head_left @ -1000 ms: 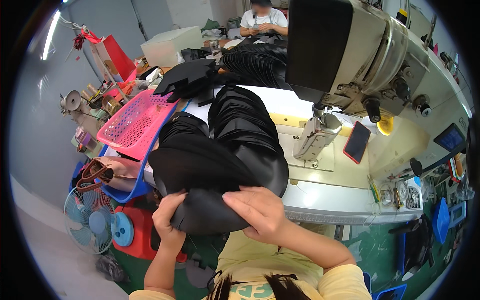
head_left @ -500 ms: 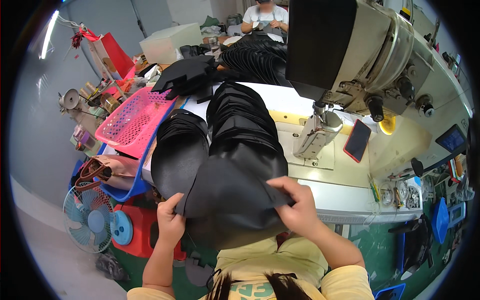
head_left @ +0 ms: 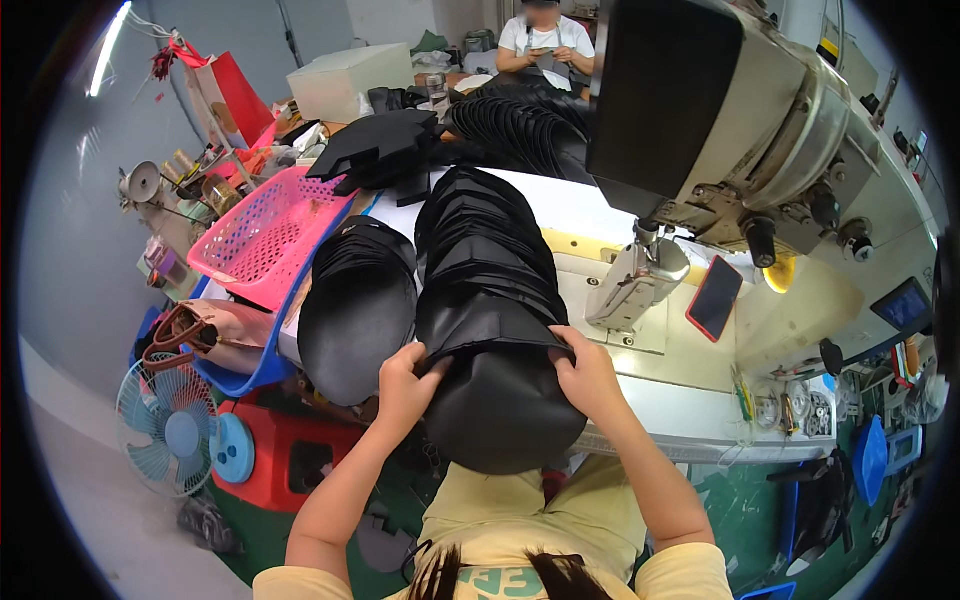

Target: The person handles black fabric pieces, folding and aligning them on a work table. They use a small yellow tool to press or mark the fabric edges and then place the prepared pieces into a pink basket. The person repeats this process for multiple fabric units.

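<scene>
A black leather-like piece (head_left: 508,415) with a rounded lower end lies at the near end of a long overlapping row of similar black pieces (head_left: 485,245). My left hand (head_left: 408,388) pinches its left edge, the fingertips partly tucked out of sight at the fold. On the opposite edge my right hand (head_left: 588,374) grips it, thumb underneath and fingers on top. The piece's rounded end hangs past the table edge toward my lap. Left of the row lies a second stack of smooth black oval pieces (head_left: 357,335), which neither hand touches.
A sewing machine (head_left: 690,120) stands at the right, its post (head_left: 635,285) near the row. A red-edged phone (head_left: 715,297) lies beside it. Pink basket (head_left: 255,240), blue tray (head_left: 250,383) and fan (head_left: 170,430) are at the left. Across the table, a person (head_left: 545,50) handles a dark piece.
Both hands have moved closer together and slightly up. The black piece, spread wide and lifted before, now rests lower against the row's near end. The left oval stack is more exposed.
</scene>
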A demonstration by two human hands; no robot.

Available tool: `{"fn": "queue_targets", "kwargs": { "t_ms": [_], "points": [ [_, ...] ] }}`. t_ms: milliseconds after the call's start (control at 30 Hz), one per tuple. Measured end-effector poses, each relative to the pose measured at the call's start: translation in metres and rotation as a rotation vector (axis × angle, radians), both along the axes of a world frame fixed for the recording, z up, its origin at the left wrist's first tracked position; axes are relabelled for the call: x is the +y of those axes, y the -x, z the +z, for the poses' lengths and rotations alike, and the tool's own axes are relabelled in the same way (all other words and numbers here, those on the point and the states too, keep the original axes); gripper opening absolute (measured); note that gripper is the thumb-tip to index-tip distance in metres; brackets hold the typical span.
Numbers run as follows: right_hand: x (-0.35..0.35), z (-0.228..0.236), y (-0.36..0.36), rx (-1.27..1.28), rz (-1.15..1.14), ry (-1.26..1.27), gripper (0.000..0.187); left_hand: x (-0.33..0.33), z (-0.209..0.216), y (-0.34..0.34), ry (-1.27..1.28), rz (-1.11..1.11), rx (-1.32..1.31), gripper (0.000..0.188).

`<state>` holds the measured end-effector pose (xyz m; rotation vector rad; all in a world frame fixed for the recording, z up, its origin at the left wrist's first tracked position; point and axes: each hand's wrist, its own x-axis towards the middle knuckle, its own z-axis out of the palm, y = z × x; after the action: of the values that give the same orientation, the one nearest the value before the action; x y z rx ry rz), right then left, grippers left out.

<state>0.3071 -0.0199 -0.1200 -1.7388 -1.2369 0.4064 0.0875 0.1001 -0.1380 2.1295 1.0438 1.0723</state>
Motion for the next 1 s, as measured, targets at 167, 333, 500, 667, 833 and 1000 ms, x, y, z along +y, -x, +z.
{"fn": "queue_targets", "kwargs": {
  "t_ms": [167,333,500,667,833,1000],
  "points": [
    [0.003,0.000,0.004,-0.130,0.021,0.042,0.036,0.006,-0.004,-0.005,0.055,0.058,-0.066,0.027],
    [0.002,-0.009,0.008,-0.362,-0.059,0.081,0.046,0.014,-0.020,-0.002,0.420,-0.136,-0.077,0.016],
    [0.001,-0.021,-0.001,-0.562,-0.082,-0.023,0.055,0.013,-0.003,0.023,0.728,-0.398,-0.288,0.034],
    [-0.001,-0.012,0.000,-0.671,0.033,0.063,0.060,0.007,-0.013,0.018,-0.156,-0.117,0.031,0.030],
    [0.016,0.018,0.017,-0.689,0.085,-0.100,0.061,0.008,0.024,-0.024,-0.369,-0.249,0.044,0.053],
    [0.020,0.006,0.006,-0.804,0.265,-0.039,0.056,0.013,0.025,-0.031,-0.214,-0.333,0.314,0.054]
  ]
}}
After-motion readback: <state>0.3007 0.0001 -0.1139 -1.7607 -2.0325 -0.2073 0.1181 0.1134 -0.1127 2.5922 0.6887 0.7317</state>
